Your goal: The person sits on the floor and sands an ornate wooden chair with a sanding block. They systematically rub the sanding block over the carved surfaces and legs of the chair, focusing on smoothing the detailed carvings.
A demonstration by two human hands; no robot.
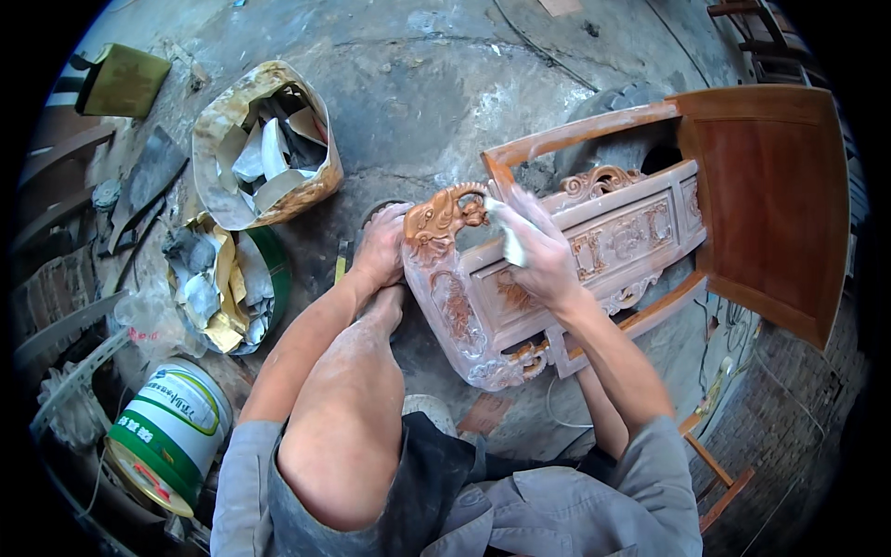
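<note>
Nearest you, your bare left knee (339,446) is bent below dark cloth shorts (422,473), its shin smeared with pale dust. Just past it, your left hand (380,249) touches the near end of the carved wooden piece (575,265), fingers bent; their tips are partly hidden, so I cannot tell whether they close round it. Your right hand (548,265) has its fingers closed on a soft-looking white pad (515,237), held against the carving beside a curved trunk shape.

The piece lies in front of you, running away to your right. Its near corner is an orange-brown animal head (432,223), ridged and rounded; the long panel behind has raised scrolls and framed reliefs, dulled by chalky white film. At its far end stands a smooth, flat reddish-brown board (766,200).

On your left are a glossy white-and-green bucket (176,427), a round green tub (269,274) of crumpled sheets, then a stained, off-white tub (213,153) of scraps. Farther off, the grey floor (422,102) is scuffed and blotchy.
</note>
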